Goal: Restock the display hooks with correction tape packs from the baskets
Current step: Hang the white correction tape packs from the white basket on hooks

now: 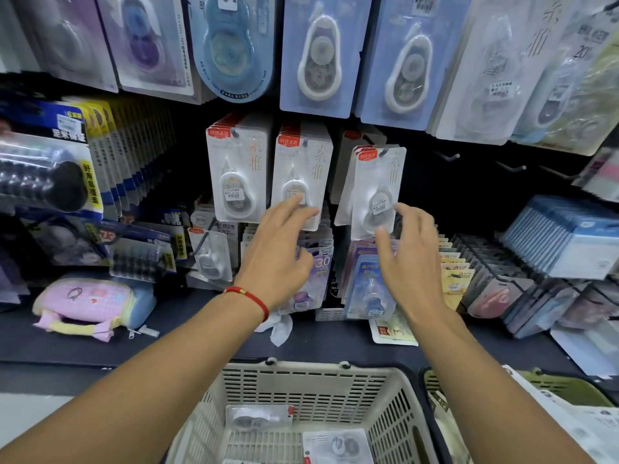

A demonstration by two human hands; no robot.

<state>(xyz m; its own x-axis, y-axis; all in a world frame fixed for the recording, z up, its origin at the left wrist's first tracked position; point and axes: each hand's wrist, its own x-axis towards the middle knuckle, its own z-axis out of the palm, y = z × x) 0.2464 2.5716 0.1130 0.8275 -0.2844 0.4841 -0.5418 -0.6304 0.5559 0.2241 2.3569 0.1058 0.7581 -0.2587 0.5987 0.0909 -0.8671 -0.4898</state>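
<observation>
Three rows of white correction tape packs hang on hooks at mid-height: a left row [236, 175], a middle row [301, 172] and a right row [378, 185]. My left hand [278, 256], with a red wrist cord, reaches up with fingers spread, its fingertips touching the bottom of the middle row's front pack. My right hand [408, 256] is open too, thumb and fingers around the lower edge of the right row's front pack. A cream basket [301, 380] below holds two loose packs, one at left [258, 418] and one at right [338, 445].
Three bare hooks [449, 157] stick out right of the filled rows. Larger blue and purple tape packs hang above. Standing card packs fill bins on the dark shelf [201, 336]. A pink pouch [90, 304] lies at left. A second, green basket [566, 386] sits at lower right.
</observation>
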